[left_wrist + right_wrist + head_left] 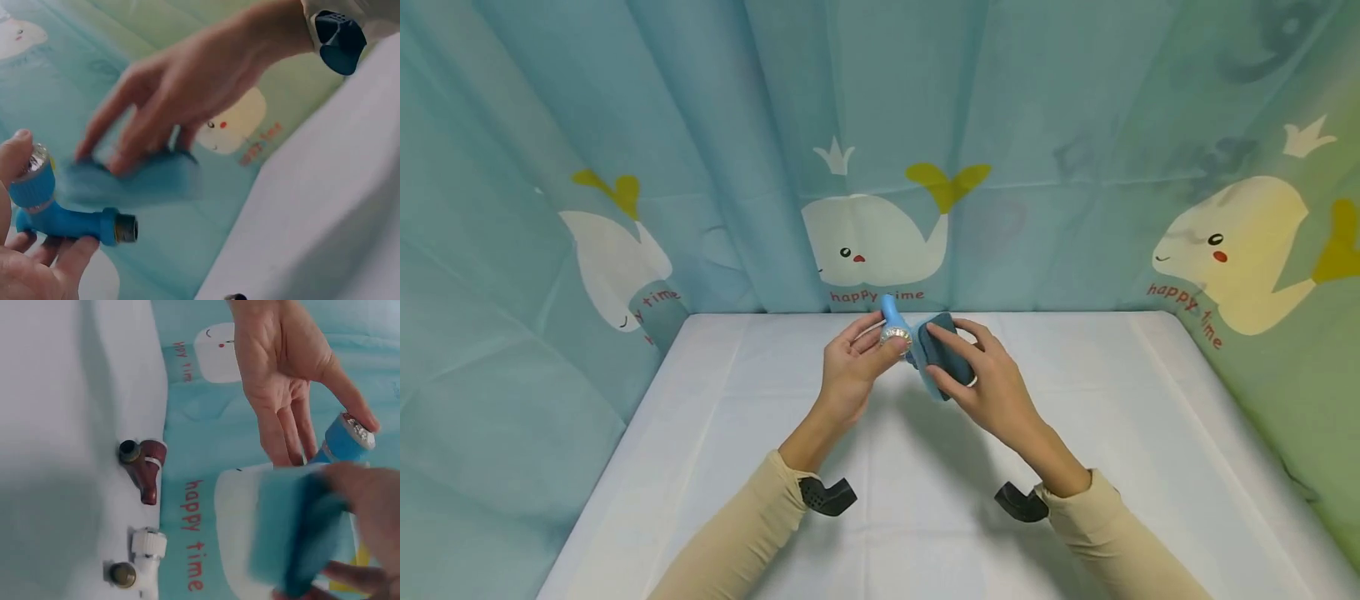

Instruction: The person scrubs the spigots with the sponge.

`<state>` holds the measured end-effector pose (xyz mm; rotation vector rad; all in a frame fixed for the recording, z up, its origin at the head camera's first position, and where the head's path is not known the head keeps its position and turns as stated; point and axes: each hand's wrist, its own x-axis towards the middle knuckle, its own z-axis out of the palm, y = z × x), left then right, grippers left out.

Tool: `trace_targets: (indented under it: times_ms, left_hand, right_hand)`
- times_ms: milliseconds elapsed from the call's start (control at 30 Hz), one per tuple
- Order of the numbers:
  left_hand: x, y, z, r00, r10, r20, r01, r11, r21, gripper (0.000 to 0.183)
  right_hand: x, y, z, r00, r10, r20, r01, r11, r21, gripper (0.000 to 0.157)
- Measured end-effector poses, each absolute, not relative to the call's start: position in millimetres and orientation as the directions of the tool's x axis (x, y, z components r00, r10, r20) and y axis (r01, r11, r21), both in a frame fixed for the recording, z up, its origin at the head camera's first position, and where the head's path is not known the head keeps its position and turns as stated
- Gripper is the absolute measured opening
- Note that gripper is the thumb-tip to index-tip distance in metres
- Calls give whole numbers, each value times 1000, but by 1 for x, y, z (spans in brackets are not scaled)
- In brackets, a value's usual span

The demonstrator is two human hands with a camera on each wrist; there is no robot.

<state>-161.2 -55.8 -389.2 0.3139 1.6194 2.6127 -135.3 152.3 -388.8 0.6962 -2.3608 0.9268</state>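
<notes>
My left hand holds a blue tap, thumb on its glittery, jewelled knob and fingers under the body. The tap's dark threaded end points toward the right hand in the left wrist view. My right hand grips a two-tone blue block like a sponge, dark on one side and lighter on the other. Its fingers spread over the dark side. In the head view the lighter side faces the tap and is right at it. The block is blurred in both wrist views. Both hands are raised above the table.
In the right wrist view, a dark red tap and a white tap stand on the white table near its far edge. A whale-print curtain hangs behind and on both sides.
</notes>
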Motion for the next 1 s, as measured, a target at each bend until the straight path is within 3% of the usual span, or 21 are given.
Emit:
trace_targets:
  times_ms: [267,500,767,1000]
  left_hand:
    - [-162,-56,-388,-981,151,123,54,-396,917,61]
    - [-163,-64,-391,-947,269,174,51,-409,911,64]
    - [-161,-72,-390,-891,384,241,62,-424,904,91]
    - [-161,-75,-389,-896,373,242,68,-423,903,75]
  right_hand:
    - [-138,160,-392,-764,-295,574,-595,666,-450,53]
    - [-144,167,-388,-781,-351,516,-615,577,-537,52]
    - [-146,164,-385,-806,-318,499,-591,458,-664,55]
    - [-144,165,-390,-846,-325,423,-532,450,-717,53]
